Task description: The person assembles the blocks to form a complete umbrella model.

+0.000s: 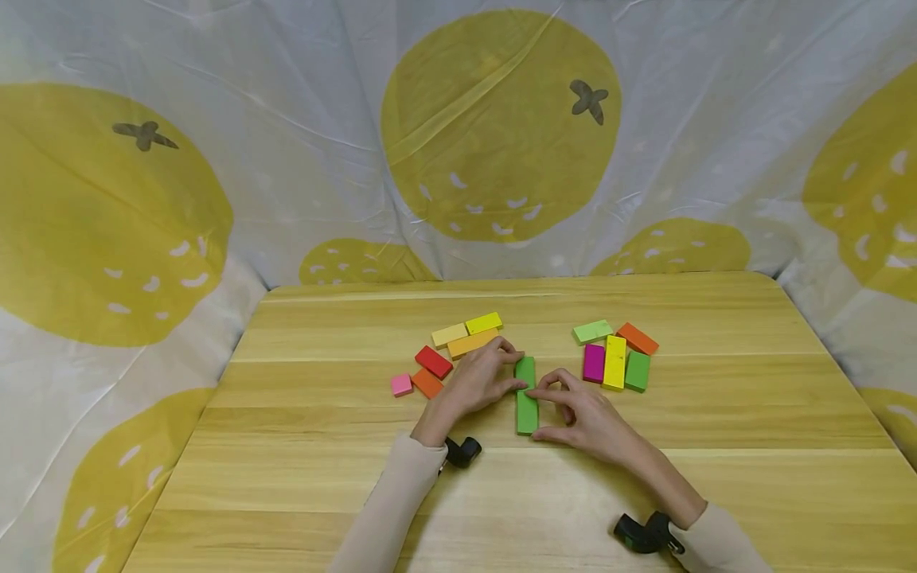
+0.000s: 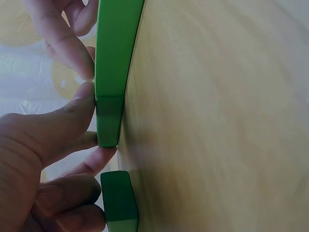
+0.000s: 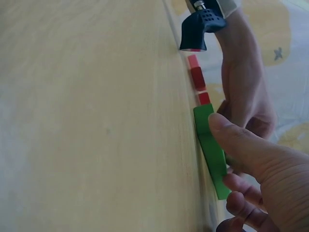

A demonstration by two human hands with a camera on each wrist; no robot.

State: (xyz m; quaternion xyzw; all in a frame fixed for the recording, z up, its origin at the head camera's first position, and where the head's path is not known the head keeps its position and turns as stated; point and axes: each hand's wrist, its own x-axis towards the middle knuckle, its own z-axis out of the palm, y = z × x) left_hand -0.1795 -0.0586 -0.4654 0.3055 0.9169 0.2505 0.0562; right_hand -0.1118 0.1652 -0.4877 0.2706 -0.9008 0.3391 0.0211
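Two green blocks lie end to end in a line on the table, in the middle of the head view. My left hand (image 1: 478,376) pinches the far green block (image 1: 526,370), with the index finger at its far end and the thumb near the joint. From the right, my right hand (image 1: 591,415) pinches the near green block (image 1: 527,415), thumb at its near end and index finger by the joint. Both fingertips meet close at that joint in the left wrist view, where the left thumb (image 2: 72,111) shows. The right thumb (image 3: 231,133) presses the near end in the right wrist view.
Left of the hands lie a red block (image 1: 433,361), an orange one (image 1: 427,383), a pink one (image 1: 402,385) and several yellowish ones (image 1: 449,335). A second group at right includes a magenta block (image 1: 593,363) and another green block (image 1: 637,372). A patterned curtain (image 1: 322,119) surrounds the table.
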